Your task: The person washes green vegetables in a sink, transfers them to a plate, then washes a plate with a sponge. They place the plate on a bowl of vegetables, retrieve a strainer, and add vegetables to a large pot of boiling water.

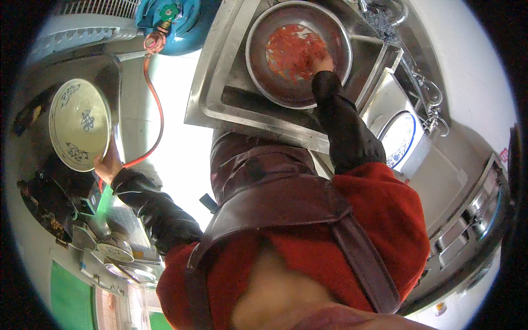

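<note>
My left hand (108, 163) grips the rim of a large cream bowl (80, 123) with dark blue motifs, held tilted out to the left with its inside facing me. Nothing shows inside that bowl. My right hand (321, 62) is down in a round metal basin (280, 91), at its right side. Thin red and orange shreds (291, 49), perhaps shredded vegetable in liquid, cover the basin's bottom. The fingers of this hand are hidden among the shreds. The basin sits in a stainless steel sink (212, 99) in front of me. Black sleeve covers wrap both forearms.
A blue gas cylinder (187, 31) with a regulator (154, 42) and an orange hose (160, 113) stands left of the sink. Taps (433, 111) line the right wall. Near them lies a blue-rimmed white dish (398, 138). Another patterned bowl (116, 248) is at lower left.
</note>
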`<state>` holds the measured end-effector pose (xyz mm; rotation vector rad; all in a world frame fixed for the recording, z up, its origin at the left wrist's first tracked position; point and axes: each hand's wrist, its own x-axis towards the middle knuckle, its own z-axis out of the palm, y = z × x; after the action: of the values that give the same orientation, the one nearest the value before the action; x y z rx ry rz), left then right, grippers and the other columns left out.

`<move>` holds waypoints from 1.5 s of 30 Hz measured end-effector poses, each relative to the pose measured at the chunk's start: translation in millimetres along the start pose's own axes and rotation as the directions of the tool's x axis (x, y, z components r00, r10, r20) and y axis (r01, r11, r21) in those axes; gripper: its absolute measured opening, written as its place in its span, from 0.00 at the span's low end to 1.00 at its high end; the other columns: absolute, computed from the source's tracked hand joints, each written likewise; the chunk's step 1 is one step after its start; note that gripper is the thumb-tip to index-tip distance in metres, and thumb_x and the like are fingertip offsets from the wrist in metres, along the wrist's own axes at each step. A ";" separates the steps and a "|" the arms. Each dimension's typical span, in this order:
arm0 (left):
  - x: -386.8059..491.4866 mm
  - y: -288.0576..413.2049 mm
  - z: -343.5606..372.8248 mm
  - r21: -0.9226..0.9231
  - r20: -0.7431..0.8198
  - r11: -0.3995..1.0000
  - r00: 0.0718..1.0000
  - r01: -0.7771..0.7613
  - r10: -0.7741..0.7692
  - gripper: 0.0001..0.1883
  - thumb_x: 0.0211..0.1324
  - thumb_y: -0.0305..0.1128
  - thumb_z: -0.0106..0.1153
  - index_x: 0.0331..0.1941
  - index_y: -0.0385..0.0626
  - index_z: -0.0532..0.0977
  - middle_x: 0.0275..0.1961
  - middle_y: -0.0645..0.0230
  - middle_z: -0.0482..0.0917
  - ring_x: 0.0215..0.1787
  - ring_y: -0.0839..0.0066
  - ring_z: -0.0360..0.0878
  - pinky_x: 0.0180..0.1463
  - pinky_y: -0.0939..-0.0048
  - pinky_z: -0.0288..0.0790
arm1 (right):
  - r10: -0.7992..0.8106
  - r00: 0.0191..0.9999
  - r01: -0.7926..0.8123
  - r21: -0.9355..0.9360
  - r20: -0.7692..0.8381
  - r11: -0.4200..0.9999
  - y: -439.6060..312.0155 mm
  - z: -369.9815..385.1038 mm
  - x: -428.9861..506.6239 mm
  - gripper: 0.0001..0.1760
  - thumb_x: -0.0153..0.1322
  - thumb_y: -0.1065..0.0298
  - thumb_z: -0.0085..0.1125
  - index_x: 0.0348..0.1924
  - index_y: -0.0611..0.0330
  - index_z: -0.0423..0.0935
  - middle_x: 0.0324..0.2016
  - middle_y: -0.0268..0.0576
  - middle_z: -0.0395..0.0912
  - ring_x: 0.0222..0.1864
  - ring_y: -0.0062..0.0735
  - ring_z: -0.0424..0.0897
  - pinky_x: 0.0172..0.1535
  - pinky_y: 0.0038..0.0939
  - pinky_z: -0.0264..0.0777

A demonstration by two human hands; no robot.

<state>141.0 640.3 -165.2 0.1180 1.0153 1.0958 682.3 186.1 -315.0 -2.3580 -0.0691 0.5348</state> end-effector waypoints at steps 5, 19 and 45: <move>16.2 2.6 -10.1 -0.195 -0.004 0.981 1.000 -0.018 0.017 0.40 0.45 0.17 0.42 0.69 0.22 0.50 0.74 0.37 0.51 0.79 0.43 0.39 0.79 0.33 0.36 | -0.070 0.987 0.063 0.053 0.143 0.997 -18.3 11.5 -4.5 0.27 0.63 0.65 0.72 0.54 0.59 0.78 0.45 0.50 0.83 0.47 0.41 0.83 0.50 0.36 0.76; 18.0 5.7 -3.5 -0.262 0.022 0.964 0.999 0.049 -0.044 0.37 0.53 0.20 0.42 0.69 0.23 0.48 0.76 0.41 0.46 0.79 0.45 0.38 0.80 0.38 0.39 | 0.051 0.876 -0.378 0.619 0.479 0.688 -48.1 -2.6 -29.4 0.24 0.73 0.79 0.57 0.63 0.65 0.70 0.50 0.45 0.79 0.49 0.35 0.80 0.51 0.35 0.81; -189.0 -345.1 152.3 0.863 0.276 0.499 0.751 0.082 -0.600 0.21 0.66 0.28 0.48 0.62 0.37 0.68 0.55 0.55 0.78 0.50 0.68 0.81 0.52 0.70 0.75 | -0.230 0.939 -0.017 0.702 0.256 0.712 -107.7 -94.9 -57.3 0.08 0.69 0.74 0.65 0.41 0.64 0.83 0.39 0.38 0.85 0.41 0.25 0.82 0.46 0.25 0.76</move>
<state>471.9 379.3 -146.8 0.9036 0.8688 0.0625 678.0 195.4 -160.8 -1.4907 -0.1311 0.7386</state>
